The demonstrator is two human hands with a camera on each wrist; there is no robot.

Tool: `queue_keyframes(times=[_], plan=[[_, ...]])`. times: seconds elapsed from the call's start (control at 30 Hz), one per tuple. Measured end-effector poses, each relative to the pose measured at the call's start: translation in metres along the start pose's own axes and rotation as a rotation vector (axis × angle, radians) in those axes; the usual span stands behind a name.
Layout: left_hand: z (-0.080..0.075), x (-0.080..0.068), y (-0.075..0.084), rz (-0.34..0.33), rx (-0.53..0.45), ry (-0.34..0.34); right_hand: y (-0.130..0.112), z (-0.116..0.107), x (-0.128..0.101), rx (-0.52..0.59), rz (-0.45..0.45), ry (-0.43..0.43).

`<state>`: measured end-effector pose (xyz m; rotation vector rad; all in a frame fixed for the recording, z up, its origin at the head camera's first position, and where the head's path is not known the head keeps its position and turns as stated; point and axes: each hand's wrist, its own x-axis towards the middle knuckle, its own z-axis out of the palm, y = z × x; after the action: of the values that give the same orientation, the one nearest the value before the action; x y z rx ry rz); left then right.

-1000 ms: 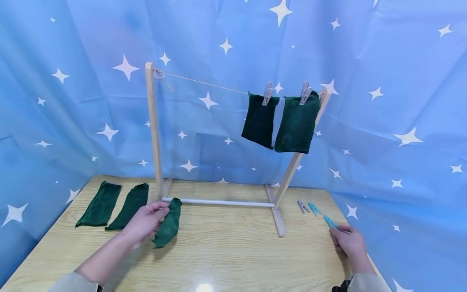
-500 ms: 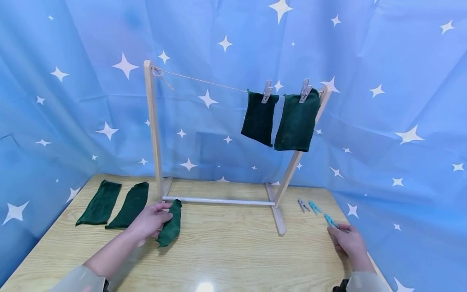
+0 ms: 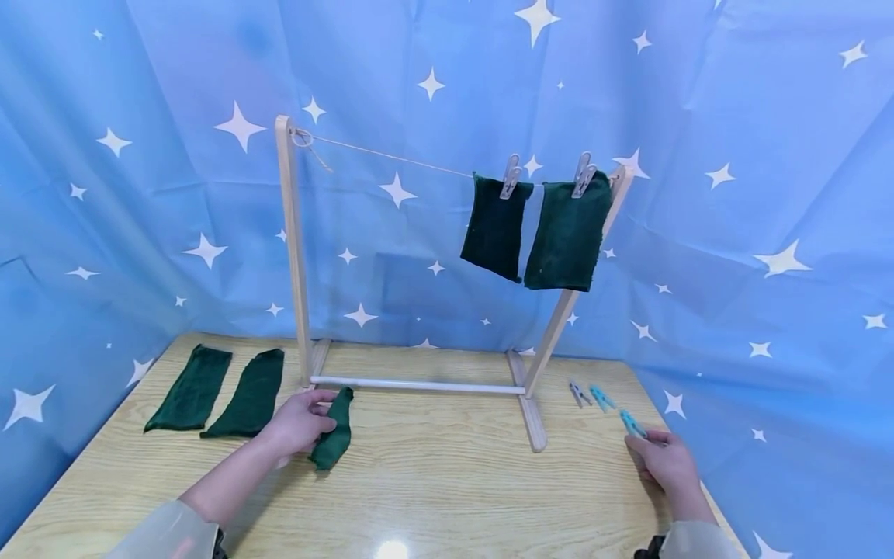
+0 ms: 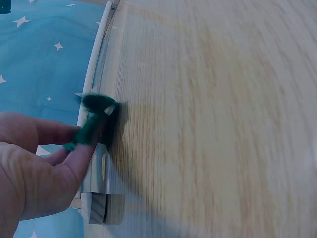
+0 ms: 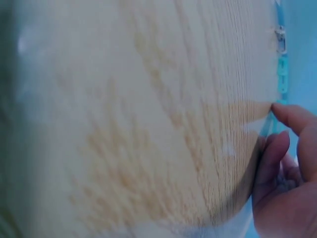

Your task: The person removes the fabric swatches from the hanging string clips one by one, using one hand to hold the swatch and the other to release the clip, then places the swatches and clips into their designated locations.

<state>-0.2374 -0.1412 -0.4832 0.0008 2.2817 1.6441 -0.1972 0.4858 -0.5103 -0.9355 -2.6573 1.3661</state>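
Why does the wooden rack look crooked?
The rack's right wooden post leans outward while the left wooden post stands nearly straight, so the string slopes down toward the two hanging dark green cloths. Nothing looks spilled or broken.

Left wrist view: green cloth (image 4: 91, 124) motion-blurred, partly hidden behind left hand (image 4: 34, 173) fingers; hand cut off at 8 o'clock corner. Right wrist view: wooden table (image 5: 138, 114) smeared; right hand (image 5: 285, 178) cropped at 4 o'clock; teal clothespin (image 5: 282, 74) thin, mostly hidden, grip unclear. Head view: both sleeves cropped at 6 o'clock edge.
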Motion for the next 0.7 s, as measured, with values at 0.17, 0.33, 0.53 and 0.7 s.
queue_keyframes(times=[0.17, 0.33, 0.53, 0.7], plan=[[-0.007, -0.004, 0.002, 0.073, 0.229, 0.024, 0.004, -0.001, 0.004, -0.014, -0.005, -0.001], [-0.016, -0.010, 0.001, 0.116, 0.347, 0.029, 0.006, -0.003, 0.006, -0.004, 0.006, -0.023], [-0.018, -0.014, -0.003, 0.153, 0.375, 0.042, 0.006, -0.002, 0.007, -0.013, 0.010, -0.013], [-0.011, -0.009, -0.005, 0.213, 0.434, 0.063, 0.006, -0.001, 0.006, -0.025, -0.005, 0.005]])
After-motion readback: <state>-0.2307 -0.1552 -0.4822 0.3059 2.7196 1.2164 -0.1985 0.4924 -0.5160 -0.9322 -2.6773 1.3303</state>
